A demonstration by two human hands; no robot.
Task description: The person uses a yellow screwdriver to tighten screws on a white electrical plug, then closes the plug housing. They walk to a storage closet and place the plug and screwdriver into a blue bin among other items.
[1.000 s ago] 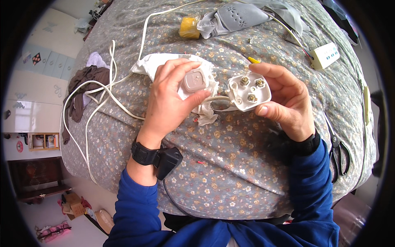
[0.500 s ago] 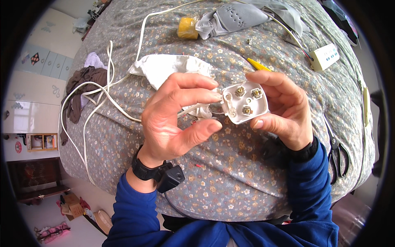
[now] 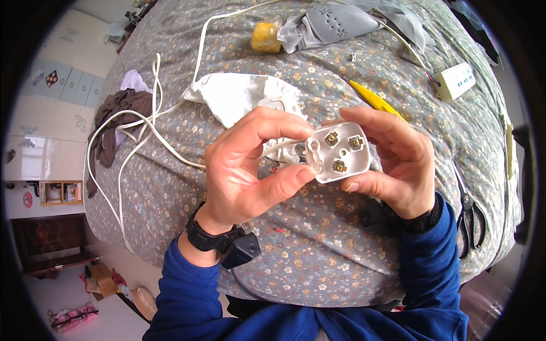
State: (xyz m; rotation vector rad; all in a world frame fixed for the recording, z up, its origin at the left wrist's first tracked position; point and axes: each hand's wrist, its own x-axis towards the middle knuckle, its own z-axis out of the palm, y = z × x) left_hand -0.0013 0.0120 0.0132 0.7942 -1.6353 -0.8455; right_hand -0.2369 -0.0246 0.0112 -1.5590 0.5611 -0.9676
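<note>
Head view: an open white plastic, round-cornered housing [image 3: 351, 158] with brass contacts [image 3: 339, 166] sits toward three o'clock of centre. The left hand [image 3: 234, 176], half-curled, pinches its nine-o'clock edge; the right hand [image 3: 401, 165] grips its three-o'clock side between thumb and fingers. Steadying seems underway; next calls for a level grip.

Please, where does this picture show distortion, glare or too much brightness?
Head view: the floral bedspread bows at its edges, lens distortion; head view: the glossy cabinet front reflects light; head view: the white cloth looks almost washed out, yet the plug housing shows detail.
</note>
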